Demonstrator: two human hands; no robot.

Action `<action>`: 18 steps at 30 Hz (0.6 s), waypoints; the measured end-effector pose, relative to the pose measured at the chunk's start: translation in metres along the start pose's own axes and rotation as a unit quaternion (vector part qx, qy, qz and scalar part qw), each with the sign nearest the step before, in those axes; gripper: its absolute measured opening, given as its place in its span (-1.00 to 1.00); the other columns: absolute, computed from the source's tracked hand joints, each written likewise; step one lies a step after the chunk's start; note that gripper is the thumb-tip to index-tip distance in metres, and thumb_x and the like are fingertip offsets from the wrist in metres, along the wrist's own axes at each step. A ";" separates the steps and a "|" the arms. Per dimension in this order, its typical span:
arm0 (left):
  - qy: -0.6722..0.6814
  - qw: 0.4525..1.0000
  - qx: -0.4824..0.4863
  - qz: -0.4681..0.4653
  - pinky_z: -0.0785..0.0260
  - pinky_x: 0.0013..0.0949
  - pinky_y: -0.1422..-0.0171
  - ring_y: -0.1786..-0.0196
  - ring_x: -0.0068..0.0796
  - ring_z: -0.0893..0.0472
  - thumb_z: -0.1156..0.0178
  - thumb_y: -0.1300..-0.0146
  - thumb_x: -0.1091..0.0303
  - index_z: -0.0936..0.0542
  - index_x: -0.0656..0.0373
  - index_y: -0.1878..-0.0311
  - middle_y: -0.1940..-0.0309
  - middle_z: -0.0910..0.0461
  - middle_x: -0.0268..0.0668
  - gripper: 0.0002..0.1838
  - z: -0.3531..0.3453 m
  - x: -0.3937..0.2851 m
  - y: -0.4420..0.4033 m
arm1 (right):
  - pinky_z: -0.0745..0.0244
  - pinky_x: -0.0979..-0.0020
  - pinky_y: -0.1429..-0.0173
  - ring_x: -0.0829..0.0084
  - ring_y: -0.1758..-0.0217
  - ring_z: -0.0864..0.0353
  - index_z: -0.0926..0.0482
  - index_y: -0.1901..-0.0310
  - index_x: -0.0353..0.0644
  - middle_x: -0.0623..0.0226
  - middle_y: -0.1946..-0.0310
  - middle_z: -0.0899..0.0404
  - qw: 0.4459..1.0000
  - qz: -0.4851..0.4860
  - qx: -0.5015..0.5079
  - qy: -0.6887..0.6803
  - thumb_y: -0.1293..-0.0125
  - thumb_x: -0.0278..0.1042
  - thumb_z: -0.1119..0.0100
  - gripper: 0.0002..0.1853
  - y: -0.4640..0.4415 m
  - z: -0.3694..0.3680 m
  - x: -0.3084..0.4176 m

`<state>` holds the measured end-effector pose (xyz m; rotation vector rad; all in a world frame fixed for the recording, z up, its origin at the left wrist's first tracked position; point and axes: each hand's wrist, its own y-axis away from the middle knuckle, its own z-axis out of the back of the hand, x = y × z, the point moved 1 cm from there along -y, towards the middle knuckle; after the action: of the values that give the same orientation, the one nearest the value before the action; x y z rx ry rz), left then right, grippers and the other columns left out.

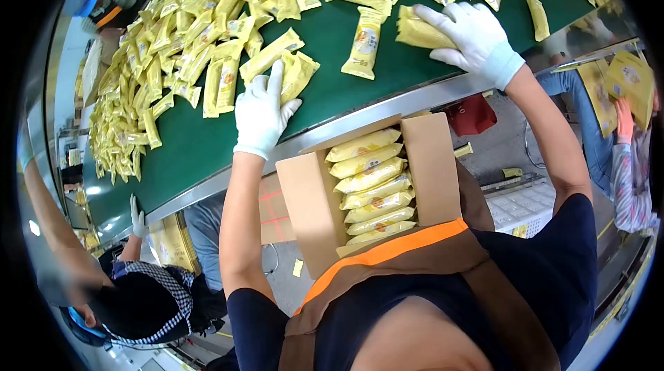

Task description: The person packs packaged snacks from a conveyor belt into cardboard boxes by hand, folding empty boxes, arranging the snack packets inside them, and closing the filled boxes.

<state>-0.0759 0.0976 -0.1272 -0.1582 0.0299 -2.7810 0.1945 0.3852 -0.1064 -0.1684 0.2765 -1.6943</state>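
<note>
My left hand (264,116), in a white glove, reaches over the green conveyor belt (321,94) with thumb and fingers apart. Its fingertips touch a yellow snack packet (299,75), and another packet (271,52) lies just beyond. In a matching glove, my right hand (477,42) has its fingers curled over yellow snack packets (420,30) at the belt; how many is hidden. A single packet (364,44) rests between my hands. Close to my body, an open cardboard box (432,163) contains a row of several yellow packets (373,174).
A large heap of packets (187,32) covers the belt's left and far side. The metal belt edge (332,125) runs before me. At lower left a co-worker (149,302) reaches toward the belt; at right a person's gloved hand (624,118) holds a yellow bag (631,84).
</note>
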 end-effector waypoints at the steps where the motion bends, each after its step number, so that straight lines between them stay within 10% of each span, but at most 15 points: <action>1: 0.006 1.000 0.004 0.005 -0.49 -0.05 -0.06 -0.03 0.05 -0.58 -0.30 -0.20 -0.08 -0.18 0.07 -0.53 -0.07 -0.51 -0.03 -0.09 -0.004 0.002 0.000 | -0.44 0.17 0.07 0.17 0.18 -0.56 -0.27 -0.45 0.20 0.22 0.25 -0.51 1.000 -0.020 0.008 0.016 -0.18 0.03 -0.31 -0.22 0.006 -0.017 -0.004; 5: 0.093 0.992 0.078 0.035 -0.47 -0.12 -0.19 -0.16 0.10 -0.55 -0.31 -0.22 0.08 -0.14 0.15 -0.53 -0.20 -0.47 0.04 -0.11 0.012 -0.005 0.002 | -0.47 0.20 -0.19 0.04 -0.09 -0.56 -0.18 -0.50 0.20 0.03 -0.04 -0.52 0.965 -0.144 0.145 -0.163 -0.33 0.09 -0.18 -0.25 0.001 -0.019 0.003; 7: 0.233 0.967 -0.037 0.099 -0.43 -0.11 -0.27 -0.23 0.05 -0.53 -0.33 -0.17 0.14 -0.09 0.16 -0.55 -0.27 -0.43 0.06 -0.06 0.000 0.006 0.013 | -0.44 0.26 -0.27 0.01 -0.24 -0.51 -0.17 -0.51 0.10 -0.05 -0.23 -0.48 0.906 -0.193 0.120 -0.357 -0.38 0.11 -0.13 -0.26 -0.006 0.002 0.014; 9: 0.499 0.834 -0.141 0.188 -0.39 -0.18 -0.36 -0.30 -0.14 -0.50 -0.30 -0.29 0.20 -0.07 0.11 -0.58 -0.32 -0.43 -0.09 -0.12 -0.016 0.032 0.021 | -0.41 0.42 -0.27 0.40 -0.25 -0.48 -0.21 -0.48 -0.25 0.13 -0.32 -0.45 0.818 -0.192 0.087 -0.536 -0.43 0.08 -0.09 -0.25 -0.009 0.045 0.044; 11: 0.836 0.521 -0.099 0.138 -0.41 -0.10 -0.37 -0.30 -0.09 -0.50 -0.25 -0.37 0.17 -0.13 0.15 -0.54 -0.29 -0.45 -0.12 -0.22 0.038 0.019 0.044 | -0.46 0.44 -0.16 0.55 -0.06 -0.51 -0.27 -0.47 -0.17 0.30 -0.05 -0.61 0.722 -0.070 0.181 -0.664 -0.32 -0.10 -0.25 -0.27 -0.002 0.081 0.079; 13: 0.925 0.361 -0.054 0.100 -0.44 0.07 -0.34 -0.30 -0.02 -0.49 -0.18 -0.43 0.10 -0.21 0.16 -0.49 -0.25 -0.47 -0.12 -0.32 0.061 0.019 0.068 | -0.54 0.26 -0.11 0.20 0.05 -0.68 -0.45 -0.36 -0.05 0.14 0.00 -0.66 0.853 0.140 0.203 -0.459 -0.17 0.00 -0.32 -0.29 0.005 0.099 0.120; 18: 0.910 0.411 -0.042 0.031 -0.43 0.04 -0.37 -0.30 -0.01 -0.48 -0.22 -0.39 0.04 -0.18 0.21 -0.49 -0.31 -0.40 -0.06 -0.24 0.100 -0.035 0.092 | -0.52 0.15 0.13 0.16 0.20 -0.66 -0.53 -0.18 0.06 0.21 0.26 -0.61 0.937 0.187 0.222 -0.196 -0.17 0.12 -0.29 -0.42 0.038 0.031 0.239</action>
<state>-0.0004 0.0234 -0.0352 2.5674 0.6196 -1.3348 0.2049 0.1413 -0.0991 -0.1037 -0.3568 -1.2696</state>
